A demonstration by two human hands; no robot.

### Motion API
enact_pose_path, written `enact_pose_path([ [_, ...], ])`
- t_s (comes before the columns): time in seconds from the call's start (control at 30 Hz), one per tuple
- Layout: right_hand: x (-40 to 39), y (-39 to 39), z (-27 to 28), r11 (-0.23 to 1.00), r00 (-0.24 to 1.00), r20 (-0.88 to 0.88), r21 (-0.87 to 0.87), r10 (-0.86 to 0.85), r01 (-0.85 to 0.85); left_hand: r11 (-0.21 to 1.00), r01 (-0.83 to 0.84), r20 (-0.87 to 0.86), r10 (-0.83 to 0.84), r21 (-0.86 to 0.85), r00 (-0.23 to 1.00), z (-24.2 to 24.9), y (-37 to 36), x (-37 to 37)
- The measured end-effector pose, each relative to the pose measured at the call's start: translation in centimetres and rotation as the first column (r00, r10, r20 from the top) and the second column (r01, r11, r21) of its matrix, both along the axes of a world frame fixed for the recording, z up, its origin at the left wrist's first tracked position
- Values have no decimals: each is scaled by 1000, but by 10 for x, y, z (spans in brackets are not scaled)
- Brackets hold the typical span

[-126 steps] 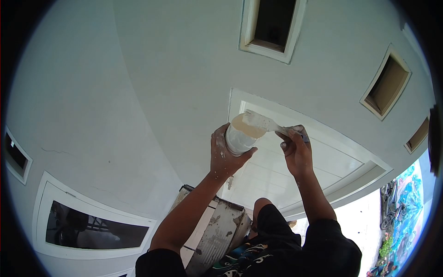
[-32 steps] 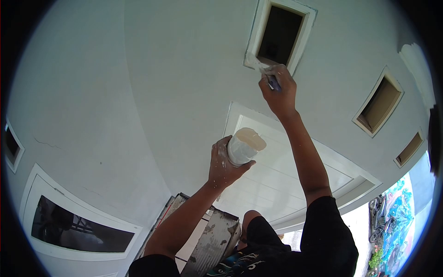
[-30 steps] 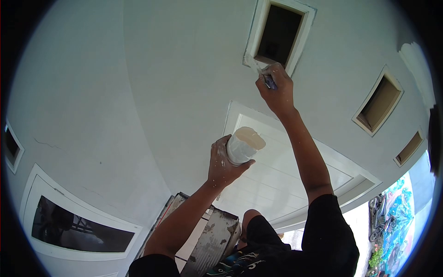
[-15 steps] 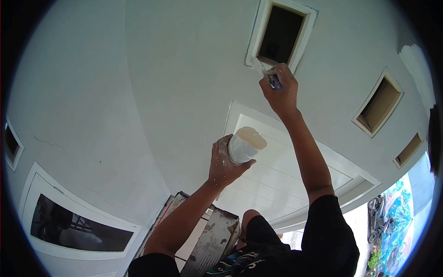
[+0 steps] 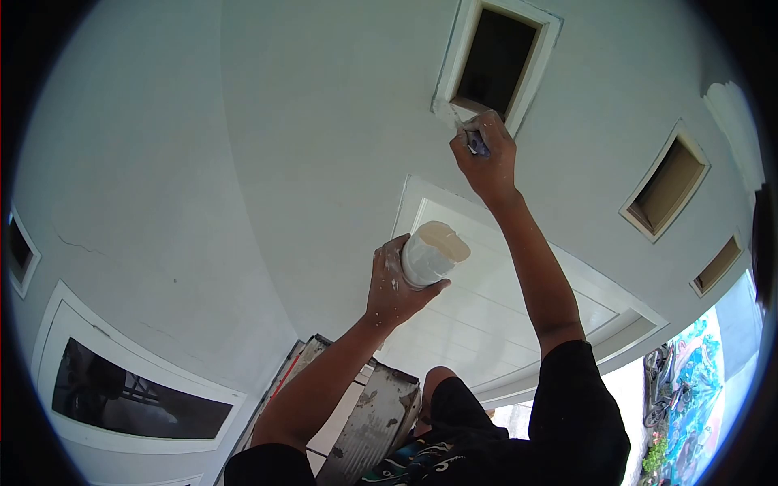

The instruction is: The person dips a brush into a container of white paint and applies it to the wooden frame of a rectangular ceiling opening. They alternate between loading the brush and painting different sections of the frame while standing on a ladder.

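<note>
My left hand is wrapped round a white paint cup, an open container with pale residue inside, held tilted in front of the white door. White paint specks dot that hand. Higher up, my right hand grips a paintbrush with a purplish handle, its fingers closed round it. The white bristles touch the lower left corner of a white window frame set in the grey wall. A dark opening lies inside this frame.
Two smaller framed openings continue along the wall to the right. Below me is a worn, paint-stained metal platform. A white-framed dark window is at lower left. Bicycles stand outside at far right.
My right hand and the brush have shifted slightly left and down at the frame's corner. The left hand and cup hold almost the same place.
</note>
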State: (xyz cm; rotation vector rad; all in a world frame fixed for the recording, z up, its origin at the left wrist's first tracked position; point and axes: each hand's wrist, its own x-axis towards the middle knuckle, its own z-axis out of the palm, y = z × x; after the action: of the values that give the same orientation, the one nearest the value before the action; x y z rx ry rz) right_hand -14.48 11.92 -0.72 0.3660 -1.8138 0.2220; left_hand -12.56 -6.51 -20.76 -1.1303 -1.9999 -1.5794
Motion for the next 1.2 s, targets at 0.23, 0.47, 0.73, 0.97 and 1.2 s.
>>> enact_pose_path([
  [0.23,10,-2,3,1000,998,-54,-19,15,-16,1000,-4,-16,4,9,1000,-2,1,-2],
  [0.47,11,6,8,999,999,-36,5,-41,41,1000,-5,-2,5,-5,1000,-1,0,-1],
  [0.73,10,6,19,993,999,3,-114,-41,41,1000,5,-4,-5,13,1000,-3,1,-1],
  [0.97,2,11,31,927,1000,-11,-375,-21,15,1000,8,-5,-8,4,1000,-3,1,-1],
  [1.2,2,6,63,913,996,-11,-401,-85,74,1000,26,46,-25,-13,999,3,-1,0],
])
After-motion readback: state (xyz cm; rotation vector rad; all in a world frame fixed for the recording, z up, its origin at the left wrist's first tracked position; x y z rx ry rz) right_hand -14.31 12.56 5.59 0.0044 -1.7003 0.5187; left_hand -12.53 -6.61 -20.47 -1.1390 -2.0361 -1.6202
